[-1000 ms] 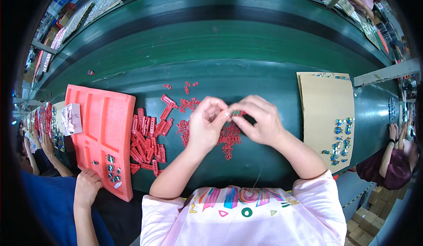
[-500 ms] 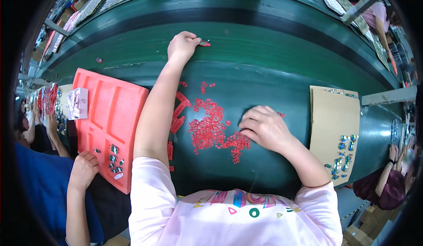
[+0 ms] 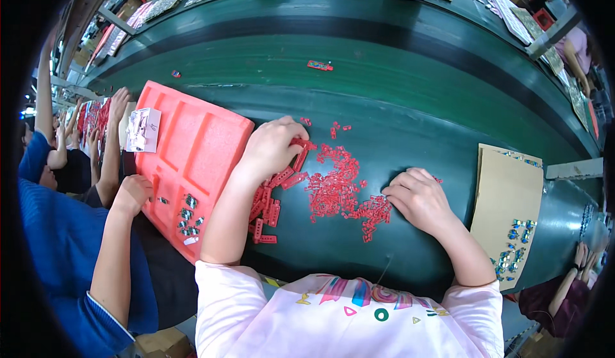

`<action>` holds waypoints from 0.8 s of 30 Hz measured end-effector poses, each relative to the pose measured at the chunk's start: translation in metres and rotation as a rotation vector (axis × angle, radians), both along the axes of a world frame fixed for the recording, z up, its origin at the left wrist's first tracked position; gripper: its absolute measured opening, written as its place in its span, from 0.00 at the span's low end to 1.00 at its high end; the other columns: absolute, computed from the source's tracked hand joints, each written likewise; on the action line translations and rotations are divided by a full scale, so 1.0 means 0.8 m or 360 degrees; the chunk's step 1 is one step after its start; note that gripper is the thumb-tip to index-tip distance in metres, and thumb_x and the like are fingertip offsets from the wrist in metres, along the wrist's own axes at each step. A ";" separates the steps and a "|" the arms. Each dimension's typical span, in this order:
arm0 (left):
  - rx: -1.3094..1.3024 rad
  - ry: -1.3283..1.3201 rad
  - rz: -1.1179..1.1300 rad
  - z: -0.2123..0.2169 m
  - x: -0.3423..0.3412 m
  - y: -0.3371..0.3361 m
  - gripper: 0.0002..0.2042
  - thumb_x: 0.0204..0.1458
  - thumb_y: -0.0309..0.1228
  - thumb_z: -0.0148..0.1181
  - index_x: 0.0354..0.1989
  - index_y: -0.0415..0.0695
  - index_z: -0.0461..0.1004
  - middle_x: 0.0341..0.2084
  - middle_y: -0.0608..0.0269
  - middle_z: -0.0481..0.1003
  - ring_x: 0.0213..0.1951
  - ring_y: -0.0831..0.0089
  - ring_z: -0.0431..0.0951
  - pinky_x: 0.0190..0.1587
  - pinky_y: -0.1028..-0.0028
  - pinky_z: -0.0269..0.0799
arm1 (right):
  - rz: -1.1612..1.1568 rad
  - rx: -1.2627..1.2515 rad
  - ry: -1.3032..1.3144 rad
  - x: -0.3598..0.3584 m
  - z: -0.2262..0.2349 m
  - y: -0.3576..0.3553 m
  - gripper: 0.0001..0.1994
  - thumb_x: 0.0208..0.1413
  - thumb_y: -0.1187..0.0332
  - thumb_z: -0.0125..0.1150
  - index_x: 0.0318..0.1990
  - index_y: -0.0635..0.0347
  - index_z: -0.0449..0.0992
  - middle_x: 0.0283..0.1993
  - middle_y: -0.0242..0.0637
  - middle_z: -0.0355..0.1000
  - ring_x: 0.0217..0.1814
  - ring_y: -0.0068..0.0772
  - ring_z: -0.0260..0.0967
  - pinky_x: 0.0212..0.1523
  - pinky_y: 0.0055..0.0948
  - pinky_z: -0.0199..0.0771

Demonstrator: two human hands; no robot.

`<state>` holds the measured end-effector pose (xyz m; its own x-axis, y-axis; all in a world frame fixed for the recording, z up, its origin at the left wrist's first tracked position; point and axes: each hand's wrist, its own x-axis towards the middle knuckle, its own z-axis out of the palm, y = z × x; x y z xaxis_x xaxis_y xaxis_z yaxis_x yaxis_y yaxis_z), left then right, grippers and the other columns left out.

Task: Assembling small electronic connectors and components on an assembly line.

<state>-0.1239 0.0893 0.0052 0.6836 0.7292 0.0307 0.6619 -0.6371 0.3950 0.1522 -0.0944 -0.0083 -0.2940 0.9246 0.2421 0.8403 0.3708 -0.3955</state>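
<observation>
My left hand [image 3: 275, 148] has its fingers closed on one end of a red plastic strip [image 3: 301, 158], at the far end of a heap of similar red strips [image 3: 274, 212]. Part of that heap is hidden under my left forearm. A spread pile of tiny red plastic parts [image 3: 333, 182] lies on the dark green surface between my hands. My right hand [image 3: 419, 196] rests at the pile's right edge, fingers curled and tips together. Whatever they pinch is hidden. Farther off, a red strip with a coloured face [image 3: 320, 66] lies alone on the green belt [image 3: 256, 60].
To the left stands a pink foam tray [image 3: 211, 127] with small dark green parts [image 3: 186, 216] and a white picture card [image 3: 143, 130]. A co-worker's hand [image 3: 134, 193] is at its near edge. On the right, a cardboard sheet [image 3: 506, 191] carries shiny blue-green pieces [image 3: 512, 249].
My left hand has let go of the strip on the far belt and come back to the red strips. My right hand stays by the tiny parts. The view has shifted.
</observation>
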 end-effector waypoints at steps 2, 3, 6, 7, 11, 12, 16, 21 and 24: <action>-0.0158 -0.0045 0.0035 -0.001 -0.005 0.007 0.07 0.46 0.22 0.62 0.34 0.43 0.79 0.31 0.65 0.79 0.31 0.68 0.78 0.36 0.70 0.73 | -0.0014 0.0036 -0.0008 -0.001 -0.004 0.002 0.05 0.50 0.70 0.67 0.35 0.54 0.81 0.37 0.29 0.73 0.40 0.33 0.70 0.45 0.30 0.70; -0.0318 -0.0078 0.0077 -0.003 -0.005 0.014 0.06 0.47 0.21 0.62 0.34 0.43 0.79 0.30 0.65 0.79 0.31 0.69 0.79 0.35 0.71 0.73 | -0.0019 0.0070 -0.0008 -0.004 -0.009 0.004 0.05 0.50 0.70 0.67 0.35 0.54 0.81 0.37 0.29 0.73 0.40 0.33 0.71 0.45 0.29 0.70; -0.0653 -0.0146 0.0136 -0.010 0.008 0.022 0.06 0.49 0.21 0.62 0.35 0.42 0.78 0.30 0.64 0.80 0.30 0.70 0.79 0.34 0.72 0.74 | -0.0046 0.0129 -0.0024 -0.005 -0.013 0.002 0.05 0.50 0.70 0.67 0.35 0.54 0.81 0.37 0.29 0.73 0.40 0.33 0.71 0.45 0.29 0.71; -0.0821 -0.0381 0.0257 -0.008 0.013 0.021 0.06 0.50 0.21 0.62 0.36 0.41 0.78 0.30 0.63 0.80 0.30 0.71 0.80 0.34 0.73 0.74 | -0.0067 0.0153 -0.0008 -0.005 -0.013 0.000 0.05 0.50 0.70 0.67 0.35 0.55 0.81 0.38 0.29 0.73 0.40 0.33 0.71 0.44 0.29 0.71; -0.1331 -0.1074 0.0626 -0.004 0.030 0.010 0.06 0.54 0.23 0.62 0.40 0.39 0.78 0.30 0.59 0.80 0.29 0.73 0.80 0.33 0.76 0.76 | -0.0132 0.0225 0.0037 -0.001 -0.013 -0.008 0.05 0.50 0.69 0.67 0.35 0.55 0.81 0.38 0.29 0.74 0.40 0.33 0.72 0.44 0.28 0.71; -0.1435 -0.1148 0.0635 -0.005 0.035 0.004 0.07 0.55 0.23 0.62 0.42 0.39 0.78 0.31 0.58 0.81 0.30 0.73 0.81 0.33 0.77 0.77 | -0.0130 0.0242 0.0025 -0.001 -0.013 -0.011 0.05 0.50 0.70 0.68 0.35 0.56 0.81 0.38 0.29 0.74 0.39 0.32 0.72 0.44 0.28 0.71; -0.1773 -0.1381 0.0615 -0.004 0.054 -0.024 0.12 0.57 0.24 0.61 0.49 0.37 0.76 0.35 0.56 0.81 0.33 0.72 0.83 0.36 0.79 0.79 | -0.0107 0.0327 0.0001 -0.001 -0.013 -0.004 0.04 0.49 0.72 0.68 0.34 0.56 0.80 0.38 0.30 0.75 0.38 0.31 0.72 0.42 0.27 0.72; -0.1904 -0.1328 0.0503 0.014 0.076 -0.086 0.14 0.56 0.22 0.61 0.51 0.37 0.77 0.37 0.56 0.82 0.35 0.72 0.84 0.38 0.80 0.80 | -0.0340 0.0194 0.0515 -0.006 0.026 -0.014 0.05 0.47 0.76 0.69 0.33 0.58 0.80 0.39 0.31 0.75 0.38 0.28 0.72 0.40 0.26 0.72; -0.1747 -0.1388 0.0380 0.018 0.086 -0.113 0.13 0.54 0.20 0.62 0.48 0.36 0.78 0.37 0.56 0.82 0.36 0.74 0.83 0.38 0.82 0.79 | -0.0284 0.0338 0.0592 -0.006 0.039 -0.008 0.05 0.46 0.77 0.68 0.31 0.57 0.79 0.40 0.31 0.75 0.38 0.28 0.71 0.35 0.25 0.72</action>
<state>-0.0552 -0.0014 0.0192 0.5991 0.7516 -0.2761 -0.0003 0.3451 0.9386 0.1475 -0.1008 0.0230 0.0077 0.8715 0.4904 0.7138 0.3387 -0.6131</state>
